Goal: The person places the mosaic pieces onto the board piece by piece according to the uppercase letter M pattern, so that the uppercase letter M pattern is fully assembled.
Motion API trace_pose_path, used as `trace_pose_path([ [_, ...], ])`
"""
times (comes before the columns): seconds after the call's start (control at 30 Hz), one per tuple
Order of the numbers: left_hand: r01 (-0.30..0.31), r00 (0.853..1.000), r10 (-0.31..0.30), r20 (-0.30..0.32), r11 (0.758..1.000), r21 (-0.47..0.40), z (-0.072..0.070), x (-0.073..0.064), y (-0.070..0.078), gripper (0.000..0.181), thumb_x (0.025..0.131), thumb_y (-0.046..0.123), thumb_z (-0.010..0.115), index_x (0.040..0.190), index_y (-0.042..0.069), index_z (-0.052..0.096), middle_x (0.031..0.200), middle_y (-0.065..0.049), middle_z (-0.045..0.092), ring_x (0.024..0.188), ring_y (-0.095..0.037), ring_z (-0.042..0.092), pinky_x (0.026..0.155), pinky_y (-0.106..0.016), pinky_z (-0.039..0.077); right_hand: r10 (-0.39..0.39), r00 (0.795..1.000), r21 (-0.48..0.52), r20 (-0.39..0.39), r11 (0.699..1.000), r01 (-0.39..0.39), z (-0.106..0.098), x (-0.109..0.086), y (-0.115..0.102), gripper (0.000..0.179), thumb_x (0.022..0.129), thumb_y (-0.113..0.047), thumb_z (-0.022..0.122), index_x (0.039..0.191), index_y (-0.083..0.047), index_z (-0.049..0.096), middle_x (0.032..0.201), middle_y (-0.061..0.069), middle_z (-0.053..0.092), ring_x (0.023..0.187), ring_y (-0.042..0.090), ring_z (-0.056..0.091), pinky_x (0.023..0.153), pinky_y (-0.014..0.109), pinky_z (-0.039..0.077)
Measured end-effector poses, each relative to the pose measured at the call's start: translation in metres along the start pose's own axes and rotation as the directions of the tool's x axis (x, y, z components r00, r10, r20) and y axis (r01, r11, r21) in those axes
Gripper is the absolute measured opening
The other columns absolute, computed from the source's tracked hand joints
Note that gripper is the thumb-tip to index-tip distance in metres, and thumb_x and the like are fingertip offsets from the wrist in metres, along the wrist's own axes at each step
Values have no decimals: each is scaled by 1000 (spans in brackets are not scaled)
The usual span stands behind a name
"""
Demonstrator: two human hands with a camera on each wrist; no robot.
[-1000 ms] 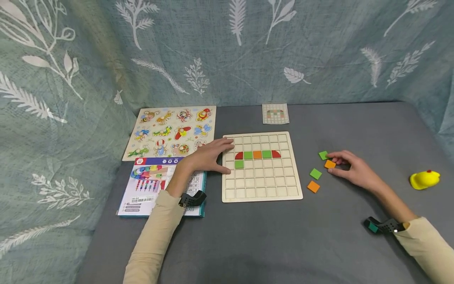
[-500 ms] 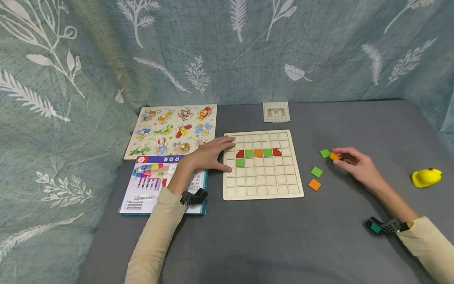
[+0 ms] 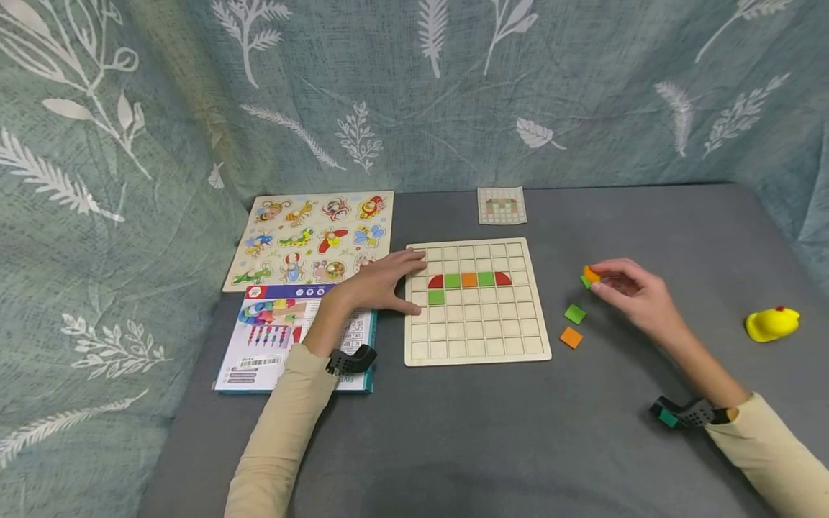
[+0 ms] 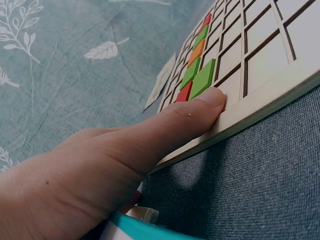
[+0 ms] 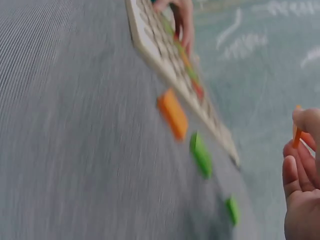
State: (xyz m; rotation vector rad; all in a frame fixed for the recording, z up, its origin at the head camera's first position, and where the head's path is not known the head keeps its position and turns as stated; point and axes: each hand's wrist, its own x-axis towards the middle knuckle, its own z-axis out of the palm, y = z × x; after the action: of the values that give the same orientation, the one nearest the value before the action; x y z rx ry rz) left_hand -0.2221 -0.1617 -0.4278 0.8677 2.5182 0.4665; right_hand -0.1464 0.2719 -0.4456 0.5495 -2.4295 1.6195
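Observation:
My left hand (image 3: 378, 283) rests with fingers spread on the left edge of a wooden grid board (image 3: 479, 338); in the left wrist view its thumb (image 4: 200, 107) presses the rim beside a green tile (image 4: 203, 79). One row of the board holds red quarter-round, green and orange tiles, with one green tile under its left end. My right hand (image 3: 637, 295) pinches an orange square tile (image 3: 591, 274) between thumb and fingertips, raised off the table. It partly covers a green tile (image 3: 585, 283) lying below. Another green tile (image 3: 574, 314) and an orange tile (image 3: 571, 337) lie nearer me.
Behind the board lies a small pattern card (image 3: 501, 206). An insect puzzle board (image 3: 311, 241) and a printed box (image 3: 265, 360) sit at the left, under and beside my left arm. A yellow rubber duck (image 3: 772, 325) stands at the far right. A leaf-patterned curtain (image 3: 414, 108) hangs behind.
My right hand has taken the orange tile up from the table, drawn it slightly right, then carried it left over the far green tile. The left hand stays on the board.

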Motion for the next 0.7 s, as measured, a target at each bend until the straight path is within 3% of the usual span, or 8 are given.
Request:
trace_pose_path([
  [0.1,3,1000,-3,-2,1000,3,-1,0,0,91,80,52,74,153,15,32,163,-3,20,153,-28,11,119,-59,19,-120,992,-18,37,993,121,16,7,-8,33,80,17,67,110,5,66,108,-2,64,94,-4,58,78,9,48],
  [0.17,6,1000,-6,-1,1000,0,-1,0,1,92,80,52,74,153,15,32,163,-3,20,153,-28,11,118,-59,20,-210,975,-45,74,976,213,29,12,-14,36,76,17,71,108,1,68,106,6,65,95,-2,58,78,11,48],
  [0.27,9,1000,-9,-2,1000,-8,0,-1,2,93,79,52,75,153,14,33,163,-4,21,153,-28,11,118,-59,20,-337,931,-114,139,929,353,49,19,-21,39,70,14,77,105,-3,71,104,10,68,98,6,59,82,12,46],
  [0.37,7,1000,-7,-6,1000,-11,2,-2,2,92,79,51,75,152,14,34,163,-4,22,153,-29,12,118,-59,20,-416,884,-151,212,880,450,68,25,-29,38,70,7,79,104,-6,72,104,7,69,101,14,60,90,10,43],
  [0.47,0,1000,0,-10,1000,-13,4,-1,3,92,79,51,75,152,14,34,163,-5,22,153,-29,12,118,-59,20,-468,843,-134,266,848,513,84,30,-34,33,72,2,79,103,-6,71,104,6,69,101,19,62,96,12,42],
  [0.57,-1,1000,1,-12,1000,-5,4,1,3,92,80,52,74,152,14,33,163,-4,21,153,-28,12,119,-58,20,-499,813,-114,298,828,550,100,37,-39,32,73,-2,80,103,-6,71,103,5,68,98,19,62,92,18,47],
  [0.7,11,1000,-11,-11,1000,11,2,3,1,91,80,53,73,153,15,33,163,-3,21,153,-28,11,120,-57,19,-503,791,-81,348,825,560,119,48,-49,31,75,-4,80,104,-9,70,104,2,67,100,17,61,88,29,49],
])
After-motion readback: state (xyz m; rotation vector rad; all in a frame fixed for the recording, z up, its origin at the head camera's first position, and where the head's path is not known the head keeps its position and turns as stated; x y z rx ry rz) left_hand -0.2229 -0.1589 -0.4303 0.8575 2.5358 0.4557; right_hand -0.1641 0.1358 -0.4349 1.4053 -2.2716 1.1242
